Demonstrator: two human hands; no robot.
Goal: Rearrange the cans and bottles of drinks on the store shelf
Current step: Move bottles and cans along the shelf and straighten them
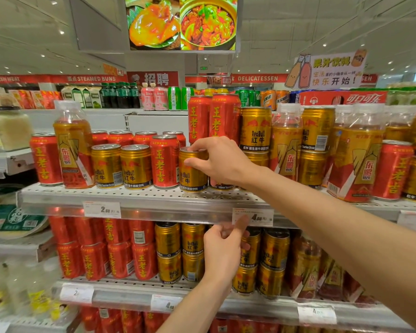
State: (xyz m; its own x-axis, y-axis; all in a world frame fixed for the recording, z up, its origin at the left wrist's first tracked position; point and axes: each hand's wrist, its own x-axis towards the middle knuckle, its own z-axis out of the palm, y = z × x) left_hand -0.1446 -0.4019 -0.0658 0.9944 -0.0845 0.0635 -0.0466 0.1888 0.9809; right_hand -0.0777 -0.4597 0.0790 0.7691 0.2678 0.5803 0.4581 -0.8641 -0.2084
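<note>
Hands work two levels of the shelf (pixel 139 207) at once. The right hand (pixel 222 162) reaches in from the right and grips a gold can (pixel 192 175) from above, fingers curled over its top rim and thumb on its near side. That can stands upright on the upper level, its long axis vertical, touching the shelf surface as far as can be told. Just left of the gold can is a red can (pixel 164 162), and beyond that two more gold cans (pixel 120 165) and a bottle (pixel 73 145). Behind and to the right of the gold can rise tall red cans (pixel 214 118) and stacked gold ones (pixel 255 129).

The left hand (pixel 223 251) is below the gold can, under the shelf edge, its fingers curled round a gold can in the lower row (pixel 246 253); most of that can is hidden by the hand, so how firm the hold is cannot be told.

Judging by the mix, the red can breaks the gold run, so the gripped can probably wants to go left, beside its fellows; the right hand is the nearer for that. Neighbours stand close, so a lift straight up before any sideways travel seems wise.
</note>
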